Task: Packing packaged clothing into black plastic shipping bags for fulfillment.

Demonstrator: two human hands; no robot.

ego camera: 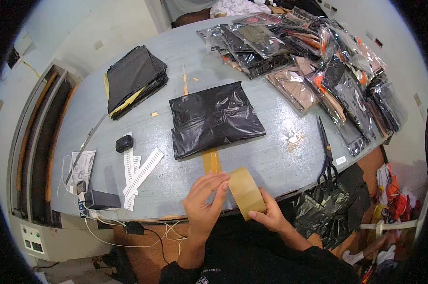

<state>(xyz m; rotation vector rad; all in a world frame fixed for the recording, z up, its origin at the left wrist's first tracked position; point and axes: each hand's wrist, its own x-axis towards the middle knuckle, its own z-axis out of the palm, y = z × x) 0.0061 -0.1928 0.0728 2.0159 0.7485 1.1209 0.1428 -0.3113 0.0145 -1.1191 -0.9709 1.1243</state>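
Note:
My right hand point(270, 212) grips a wide roll of brown packing tape point(247, 193) near the table's front edge. The fingertips of my left hand point(207, 198) are pinched together at the roll's upper left rim; whether they hold the tape's loose end is too small to tell. Beyond the hands, a folded black plastic package point(215, 119) lies flat on the table. A strip of brown tape point(211, 161) shows below its front edge, running towards my left hand.
Large black scissors point(326, 152) lie at the table's right edge. Clear-bagged garments point(292, 85) are heaped at the back right. A stack of black plastic bags point(135, 80) sits at the back left. Paper strips point(143, 173), a black case point(124, 143) and a dark box point(102, 200) lie left.

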